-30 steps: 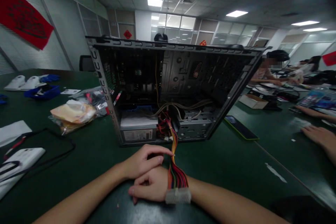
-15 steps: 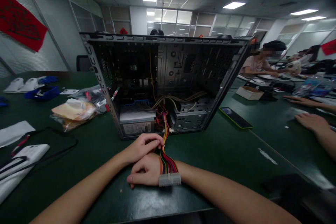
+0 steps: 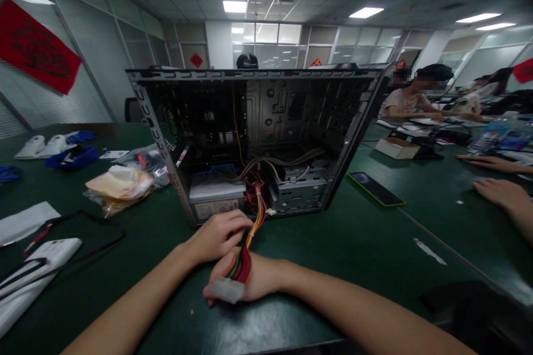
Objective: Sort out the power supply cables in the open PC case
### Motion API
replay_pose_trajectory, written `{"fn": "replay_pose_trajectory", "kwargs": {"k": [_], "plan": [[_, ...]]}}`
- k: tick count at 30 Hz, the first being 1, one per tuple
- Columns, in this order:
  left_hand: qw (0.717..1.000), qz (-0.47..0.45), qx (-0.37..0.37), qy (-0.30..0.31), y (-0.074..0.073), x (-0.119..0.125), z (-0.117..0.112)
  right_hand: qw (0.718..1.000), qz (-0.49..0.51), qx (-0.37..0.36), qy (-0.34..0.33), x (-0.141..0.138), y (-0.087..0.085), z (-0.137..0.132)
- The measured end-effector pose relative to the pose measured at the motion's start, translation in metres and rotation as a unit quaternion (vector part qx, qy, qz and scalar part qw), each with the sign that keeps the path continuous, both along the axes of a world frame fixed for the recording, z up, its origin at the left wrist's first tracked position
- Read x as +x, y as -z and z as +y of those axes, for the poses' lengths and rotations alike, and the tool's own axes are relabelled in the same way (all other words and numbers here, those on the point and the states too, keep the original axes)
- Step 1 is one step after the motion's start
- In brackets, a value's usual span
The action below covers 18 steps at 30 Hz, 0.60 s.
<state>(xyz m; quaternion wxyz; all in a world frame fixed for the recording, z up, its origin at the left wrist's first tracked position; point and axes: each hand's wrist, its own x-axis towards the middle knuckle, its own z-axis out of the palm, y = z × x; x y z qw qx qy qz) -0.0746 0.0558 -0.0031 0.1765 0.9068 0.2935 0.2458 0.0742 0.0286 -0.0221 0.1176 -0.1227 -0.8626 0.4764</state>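
An open computer case point(image 3: 291, 122) stands on the green table point(image 3: 353, 244). A bundle of coloured wires point(image 3: 254, 222) runs out of it and ends in a pale plastic connector point(image 3: 226, 290). My left hand point(image 3: 216, 236) is curled over the bundle near the case's front, fingertips pinching the wires. My right hand point(image 3: 260, 277) lies back-up on the table just below, fingers together. The wires drape across it and the connector sits over its fingertips.
A bagged bundle point(image 3: 120, 186), white paper point(image 3: 25, 221), a white device with a black cord point(image 3: 37, 269) and blue items point(image 3: 70, 156) lie left. A phone point(image 3: 375, 188) and a box point(image 3: 397, 148) lie right. Other people's hands point(image 3: 499, 194) rest at the right edge.
The connector has slid left, from across my right wrist to over its fingertips. My left hand keeps its pinch on the wires. The view has shifted slightly.
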Motion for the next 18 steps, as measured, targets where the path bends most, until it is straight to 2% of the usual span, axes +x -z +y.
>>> {"fn": "replay_pose_trajectory", "kwargs": {"k": [2, 4, 6, 8, 9, 11, 12, 13, 14, 16, 18], "plan": [[1.000, 0.012, -0.010, 0.006, 0.001, 0.000, 0.000, 0.999, 0.019, 0.022, -0.016, 0.002, -0.003, 0.001], [1.000, 0.005, -0.022, 0.001, 0.003, 0.002, -0.001, 1.000, 0.002, 0.011, -0.024, 0.005, -0.006, 0.001], [0.999, -0.013, -0.032, -0.026, 0.006, 0.004, -0.003, 0.998, -0.031, -0.032, -0.046, 0.009, -0.010, 0.002], [0.996, -0.045, -0.039, -0.065, 0.011, 0.005, -0.004, 0.996, -0.037, -0.039, -0.071, 0.011, -0.009, 0.002], [0.994, -0.074, -0.031, -0.080, 0.014, 0.004, -0.004, 0.997, -0.020, -0.010, -0.076, 0.012, -0.008, 0.002], [0.985, -0.151, 0.018, -0.076, 0.019, 0.003, -0.004, 0.991, 0.053, 0.114, -0.056, 0.012, -0.002, 0.002], [0.977, -0.194, 0.057, -0.063, 0.019, 0.002, -0.004, 0.974, 0.099, 0.199, -0.028, 0.011, 0.000, 0.002], [0.967, -0.230, 0.099, -0.051, 0.018, 0.002, -0.005, 0.946, 0.147, 0.290, 0.002, 0.011, 0.001, 0.002], [0.957, -0.250, 0.138, -0.049, 0.016, 0.003, -0.006, 0.905, 0.193, 0.379, 0.030, 0.011, 0.001, 0.002], [0.943, -0.254, 0.198, -0.080, 0.008, 0.006, -0.011, 0.806, 0.273, 0.520, 0.070, 0.014, -0.005, 0.004], [0.934, -0.250, 0.228, -0.113, 0.000, 0.009, -0.016, 0.725, 0.350, 0.584, 0.107, 0.018, -0.017, 0.007]]}}
